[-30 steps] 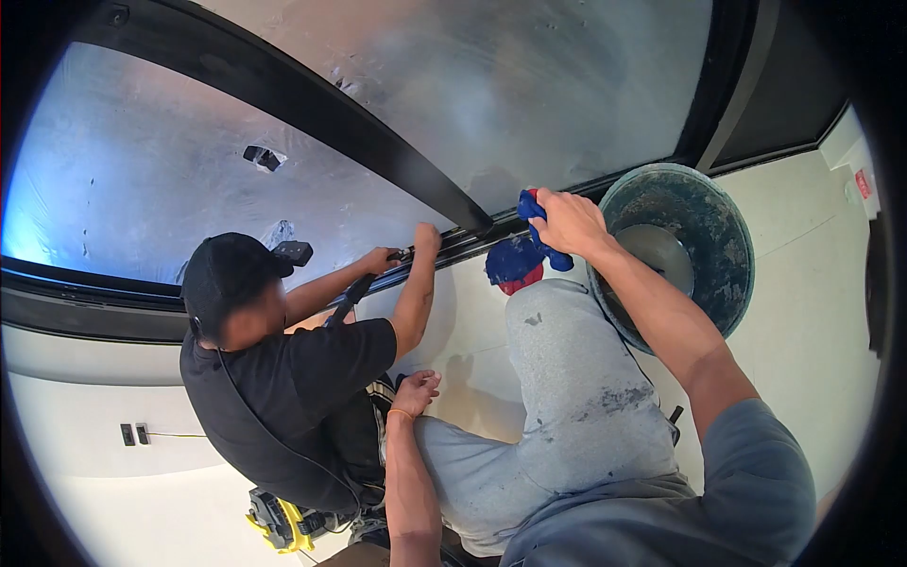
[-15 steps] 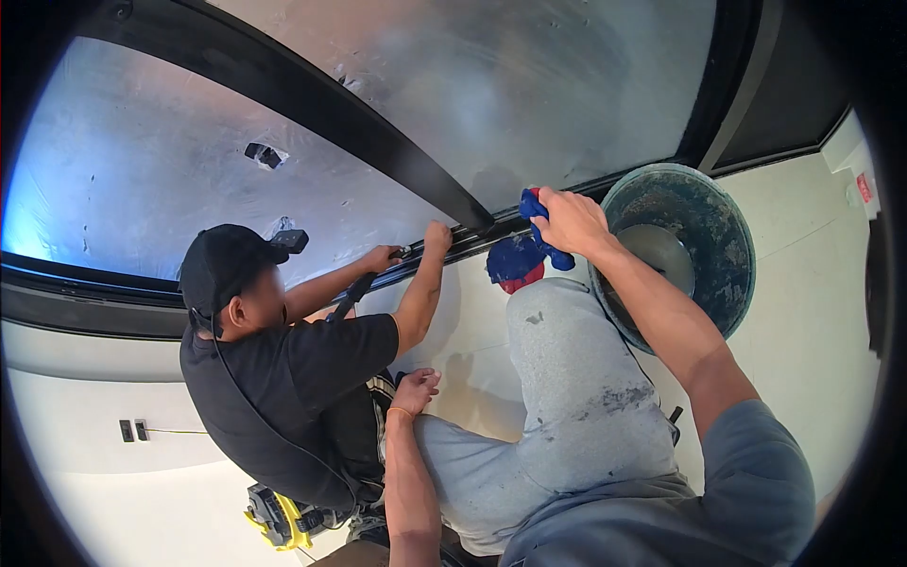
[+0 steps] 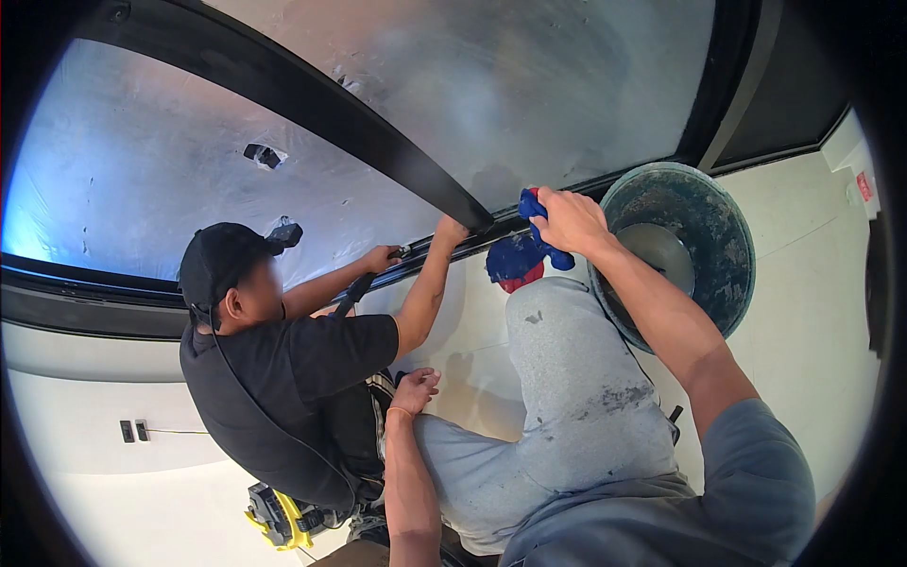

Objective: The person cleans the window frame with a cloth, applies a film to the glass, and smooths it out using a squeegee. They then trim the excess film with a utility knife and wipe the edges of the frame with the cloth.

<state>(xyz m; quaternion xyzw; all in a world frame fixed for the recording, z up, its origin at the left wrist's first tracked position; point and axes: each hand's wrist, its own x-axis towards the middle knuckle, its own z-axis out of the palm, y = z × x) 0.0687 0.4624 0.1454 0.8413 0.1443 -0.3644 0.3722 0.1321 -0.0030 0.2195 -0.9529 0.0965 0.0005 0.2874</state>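
My right hand is closed round a blue and red cloth, next to the black door track. Its folds hang below my fingers, beside my raised knee. Just left of these folds, a blue and red bundle lies low by the floor. My left hand rests at my other knee, its fingers loosely bent and nothing seen in it. Close to my right forearm stands a dark green bucket with cloudy liquid inside.
A co-worker in a black cap crouches at my left, one hand on a black tool, the other at the frame post. Film-covered glass panels rise ahead. A yellow and black machine stands behind the co-worker.
The co-worker's nearer hand has shifted right and slightly up along the track, to the foot of the post. Both my hands stay where they were.
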